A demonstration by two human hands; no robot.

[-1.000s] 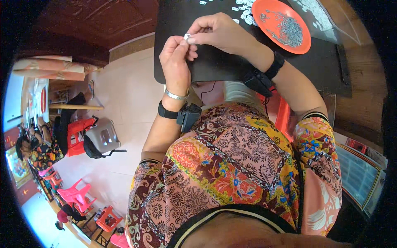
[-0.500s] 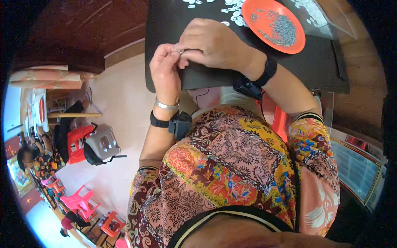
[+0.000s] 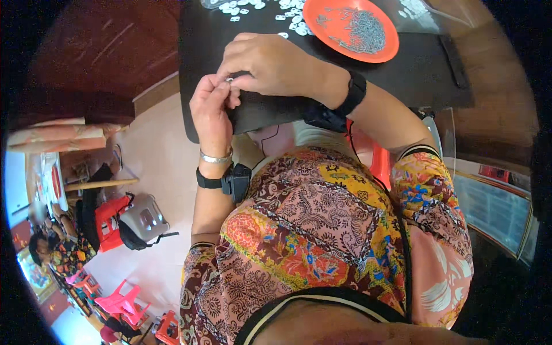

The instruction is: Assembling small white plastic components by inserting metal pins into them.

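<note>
Above the near left part of the black tabletop (image 3: 264, 106), my hands meet at the fingertips. A small, pale, shiny piece (image 3: 229, 80) is pinched between them; its exact kind is too small to tell. My left hand (image 3: 211, 112) grips it from below with thumb and fingers. From above, my right hand (image 3: 270, 63) is closed at the same piece, its back hiding most of the fingers. Just beyond them lie several small white oval plastic pieces with holes (image 3: 301, 31). An orange plate (image 3: 322, 41) holds a heap of small thin metal pieces (image 3: 368, 34).
More white pieces lie in a clear plastic bag (image 3: 417, 12) at the far right. A pink plastic chair (image 3: 125, 302), a grey chair back (image 3: 144, 217) and another person (image 3: 66, 247) are off to the left. A glass-fronted frame (image 3: 494, 210) stands at right.
The whole view has shifted slightly, so the table and plate sit further left. My hands stay together at the small piece, with only slight finger movement.
</note>
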